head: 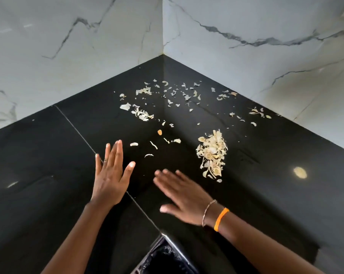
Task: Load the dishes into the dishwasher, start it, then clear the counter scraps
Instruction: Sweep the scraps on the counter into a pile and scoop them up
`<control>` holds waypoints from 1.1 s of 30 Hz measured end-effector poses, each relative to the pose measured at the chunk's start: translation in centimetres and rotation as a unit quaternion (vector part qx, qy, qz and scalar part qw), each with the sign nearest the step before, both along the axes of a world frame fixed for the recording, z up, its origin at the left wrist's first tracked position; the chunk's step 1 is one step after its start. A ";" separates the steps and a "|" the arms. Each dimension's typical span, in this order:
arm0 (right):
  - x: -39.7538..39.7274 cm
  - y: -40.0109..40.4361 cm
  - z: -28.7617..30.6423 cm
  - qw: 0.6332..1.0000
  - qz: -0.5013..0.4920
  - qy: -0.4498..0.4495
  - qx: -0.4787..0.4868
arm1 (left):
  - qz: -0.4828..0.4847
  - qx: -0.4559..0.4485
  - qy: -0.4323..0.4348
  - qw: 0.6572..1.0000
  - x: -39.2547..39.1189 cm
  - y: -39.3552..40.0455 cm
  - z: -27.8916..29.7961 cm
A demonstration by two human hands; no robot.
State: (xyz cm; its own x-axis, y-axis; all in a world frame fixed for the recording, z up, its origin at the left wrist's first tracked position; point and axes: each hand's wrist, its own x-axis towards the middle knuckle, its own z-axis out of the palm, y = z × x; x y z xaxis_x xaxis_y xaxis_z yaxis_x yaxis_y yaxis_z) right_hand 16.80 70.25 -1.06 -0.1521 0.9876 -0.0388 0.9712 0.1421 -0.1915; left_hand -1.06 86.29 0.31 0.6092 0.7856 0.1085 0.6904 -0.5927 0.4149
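A glossy black counter (266,155) runs into a corner between two white marble walls (246,66) veined in grey. My left hand (110,175) is held flat over the counter, fingers straight and close together, thumb spread out to the side, holding nothing. My right hand (184,196) lies flat too, fingers straight and slightly fanned, blurred at the tips; whether it touches the surface I cannot tell. An orange band (221,219) and a thin bracelet (207,211) circle that wrist.

The scraps are pale peelings. A heaped pile (211,153) sits just beyond my right hand, to its right. A few loose slivers (153,145) lie between my fingertips and the corner. Farther back, small flakes (167,93) are scattered widely toward both walls. A seam (76,127) in the counter runs under my left hand. At the bottom edge a dark metal-rimmed opening (163,258) shows between my forearms.
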 end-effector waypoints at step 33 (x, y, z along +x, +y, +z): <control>-3.5 20.3 -0.4 0.993 -0.113 -0.024 0.013 | 0.082 -0.039 0.009 0.996 -1.3 2.0 -1.5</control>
